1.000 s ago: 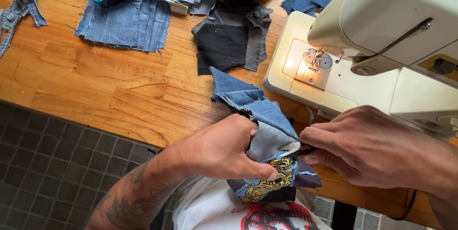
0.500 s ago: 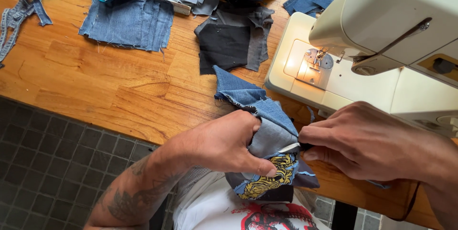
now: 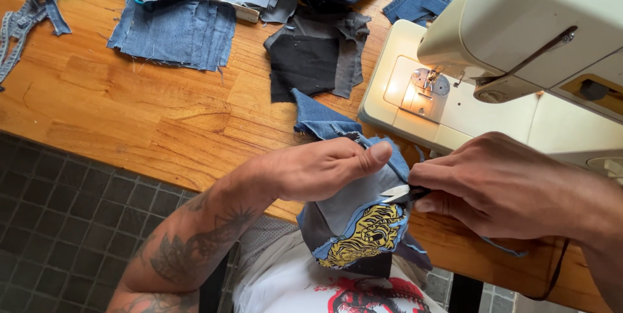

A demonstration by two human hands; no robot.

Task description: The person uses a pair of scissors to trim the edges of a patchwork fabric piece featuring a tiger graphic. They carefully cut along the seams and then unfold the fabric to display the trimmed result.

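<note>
Since a moment ago little has shifted: our left hand (image 3: 318,170) still grips the denim piece (image 3: 354,222) taut above the tabletop (image 3: 130,118) so our closed right hand (image 3: 500,186) can work small scissors (image 3: 402,193).

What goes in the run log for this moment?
left hand: grips denim piece | right hand: small scissors at tiger patch

A wooden table (image 3: 130,118) holds blue cloth (image 3: 174,30), black cloth (image 3: 305,63), and a white sewing machine (image 3: 519,60).
</note>
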